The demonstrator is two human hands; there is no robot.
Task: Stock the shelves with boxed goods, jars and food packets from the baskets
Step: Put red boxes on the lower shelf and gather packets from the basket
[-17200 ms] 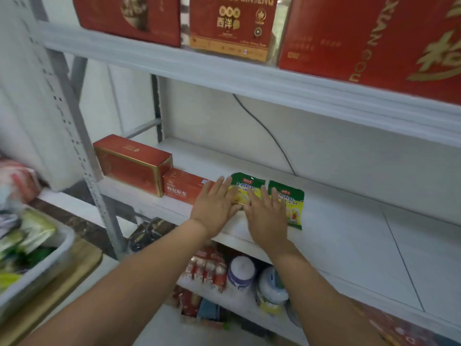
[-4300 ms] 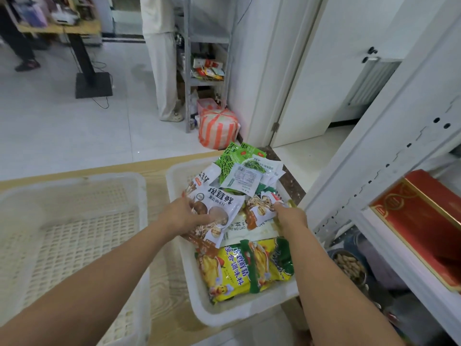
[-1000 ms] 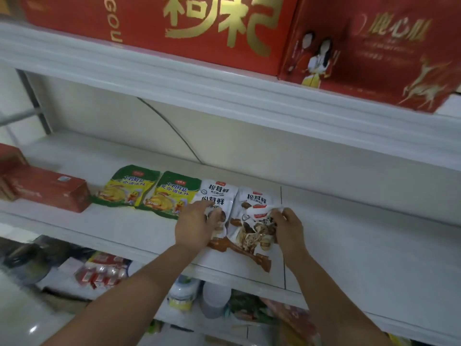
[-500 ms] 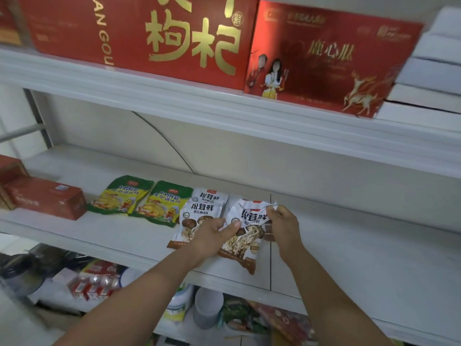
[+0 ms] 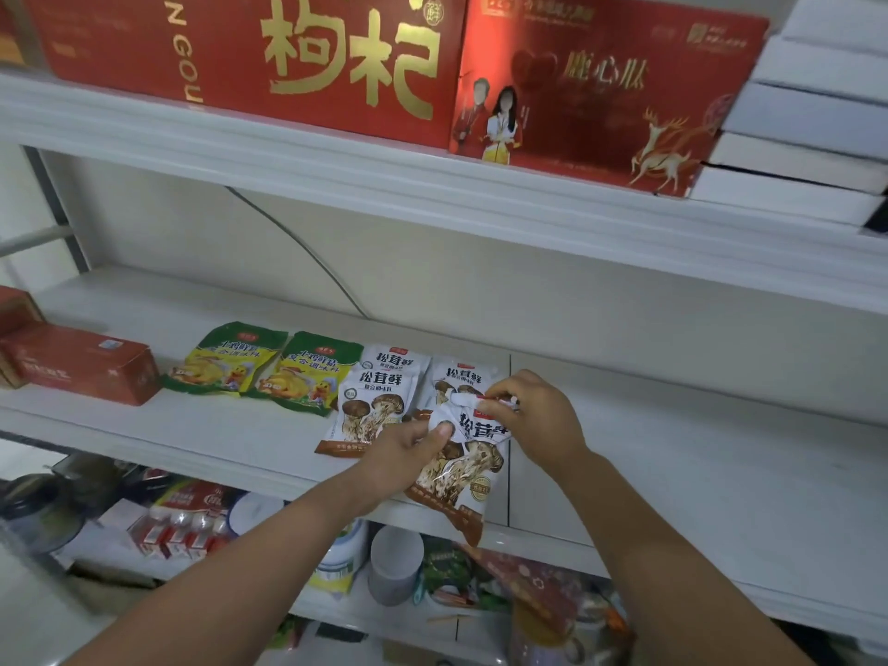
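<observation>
**Mushroom packet lifted from the row, not yet laid down**

Since half a second ago the mushroom packet (image 5: 463, 478) has come nearer and tilted up. Its lower end now hangs past the front lip of the middle shelf (image 5: 696, 473), and a second packet (image 5: 459, 377) of the same kind shows flat on the board behind it.

Nearest, the left hand (image 5: 408, 451) grips the packet's left edge, with the thumb across the printed face and the other fingers hidden behind. The right hand (image 5: 536, 418) pinches the crumpled top seam. Both hands hold the one packet.

Below them, the lower shelf (image 5: 375, 622) carries white jars (image 5: 394, 562) and small red-and-white bottles (image 5: 178, 531), partly blurred.

Farther in, left of the hands, two more mushroom packets (image 5: 372, 406) lie overlapped. Next come two yellow-green packets (image 5: 226, 360) side by side, then a red box (image 5: 81, 365) at the left end. On the upper shelf (image 5: 336, 170) stand large red gift boxes (image 5: 307, 60) and, at the right, a stack of white boxes (image 5: 807, 117).

The step in hand looks like laying the mushroom packets out in the row. The next move likely calls for smoothing the creased top and setting the packet flat, either on its twin or just right of it. It should go far enough back that nothing overhangs the lip.
</observation>
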